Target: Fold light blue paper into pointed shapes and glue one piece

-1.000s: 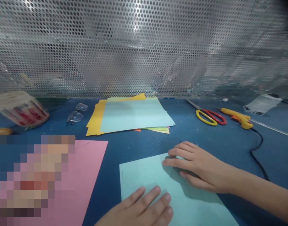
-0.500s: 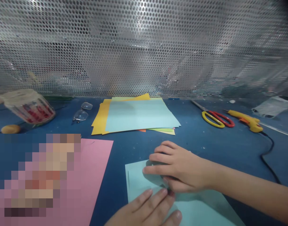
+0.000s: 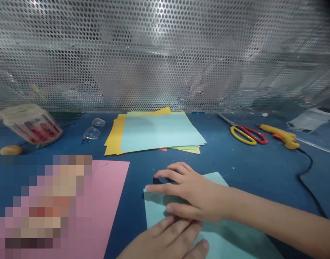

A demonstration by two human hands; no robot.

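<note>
two open hands, left hand (image 3: 167, 241) and right hand (image 3: 192, 196), lay fingers-flat on one light blue sheet (image 3: 156, 216) at the table's (image 3: 257, 169) near edge, apparently pressing a fold that next needed firm, even strokes; one pink sheet (image 3: 108, 201), one paper stack (image 3: 159, 133), one pair of scissors (image 3: 247, 135) and one glue gun (image 3: 280, 136) lay around.

Dim, bluish light. Glare flares high on the perforated silver metal screen (image 3: 161, 7), lit from above. Below the screen, the right hand (image 3: 192, 196) throws a soft shadow on the pale blue paper sheet (image 3: 155, 216). Towards the screen's left end, the clear plastic jar (image 3: 32, 124) looks smeared and bowed; the screen's top right corner falls to black.
</note>
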